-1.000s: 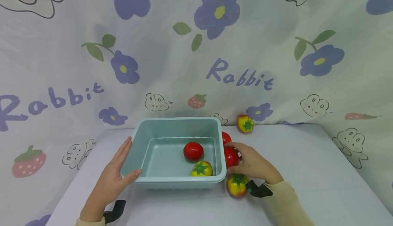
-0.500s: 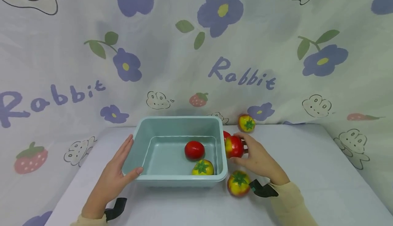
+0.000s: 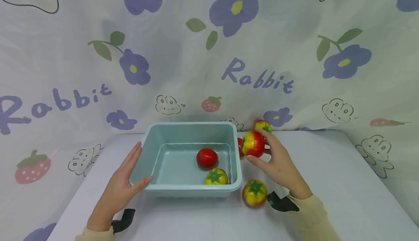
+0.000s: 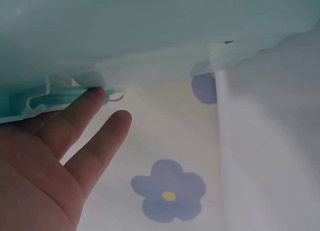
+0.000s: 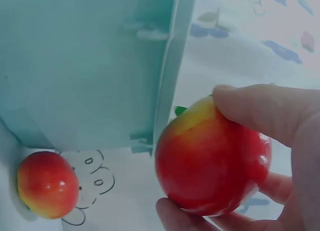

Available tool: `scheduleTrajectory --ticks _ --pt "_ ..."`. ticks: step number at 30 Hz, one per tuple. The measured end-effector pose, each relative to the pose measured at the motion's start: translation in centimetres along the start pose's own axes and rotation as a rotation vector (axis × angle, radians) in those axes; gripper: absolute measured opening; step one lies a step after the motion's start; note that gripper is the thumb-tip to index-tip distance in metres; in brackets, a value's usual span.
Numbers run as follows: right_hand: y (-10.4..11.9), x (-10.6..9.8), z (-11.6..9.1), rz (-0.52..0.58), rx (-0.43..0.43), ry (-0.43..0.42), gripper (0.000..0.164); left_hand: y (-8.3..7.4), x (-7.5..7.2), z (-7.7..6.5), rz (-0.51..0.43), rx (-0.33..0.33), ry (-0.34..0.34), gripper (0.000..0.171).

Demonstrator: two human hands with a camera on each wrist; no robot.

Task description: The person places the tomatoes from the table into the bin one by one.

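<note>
My right hand (image 3: 281, 161) grips a red and yellow toy tomato (image 3: 253, 144) with thumb and fingers, held up beside the right wall of a pale blue-green plastic bin (image 3: 193, 187). In the right wrist view the held tomato's green leaf tip points toward the bin rim. My left hand (image 3: 119, 190) rests at the bin's left side, fingers straight along the rim and thumb over the front corner. In the left wrist view its fingers (image 4: 117, 126) lie by the bin's outer wall. Inside the bin lie a red tomato (image 3: 207, 158) and a yellow-topped one (image 3: 216, 176).
Another yellow-topped tomato (image 3: 255, 193) sits on the white table right of the bin's front corner. A red one (image 3: 240, 147) shows partly behind the held tomato. One more (image 3: 263, 125) stands at the back by the printed cloth (image 3: 183, 70).
My right hand has lifted the tomato from beside the bin's right wall, moving it up and back and turning its yellow side into view. The left hand stays at the bin.
</note>
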State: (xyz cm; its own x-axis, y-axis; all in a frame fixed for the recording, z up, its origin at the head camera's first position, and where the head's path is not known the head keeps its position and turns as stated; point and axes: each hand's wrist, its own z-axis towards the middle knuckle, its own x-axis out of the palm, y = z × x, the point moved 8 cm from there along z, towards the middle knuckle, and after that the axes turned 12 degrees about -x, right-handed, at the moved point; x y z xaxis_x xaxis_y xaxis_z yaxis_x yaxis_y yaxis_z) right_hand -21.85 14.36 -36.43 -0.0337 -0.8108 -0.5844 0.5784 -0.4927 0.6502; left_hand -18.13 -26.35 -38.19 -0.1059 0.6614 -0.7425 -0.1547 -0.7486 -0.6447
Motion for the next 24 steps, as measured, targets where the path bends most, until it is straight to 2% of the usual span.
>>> scheduleTrajectory --ticks 9,24 --pt "1.7 0.0 0.1 0.04 -0.061 -0.042 0.078 -0.1 0.0 0.1 -0.002 0.007 -0.004 0.092" --pt "3.8 1.8 0.0 0.114 -0.162 -0.034 0.078 0.0 -0.1 0.0 0.001 -0.001 -0.001 0.092"
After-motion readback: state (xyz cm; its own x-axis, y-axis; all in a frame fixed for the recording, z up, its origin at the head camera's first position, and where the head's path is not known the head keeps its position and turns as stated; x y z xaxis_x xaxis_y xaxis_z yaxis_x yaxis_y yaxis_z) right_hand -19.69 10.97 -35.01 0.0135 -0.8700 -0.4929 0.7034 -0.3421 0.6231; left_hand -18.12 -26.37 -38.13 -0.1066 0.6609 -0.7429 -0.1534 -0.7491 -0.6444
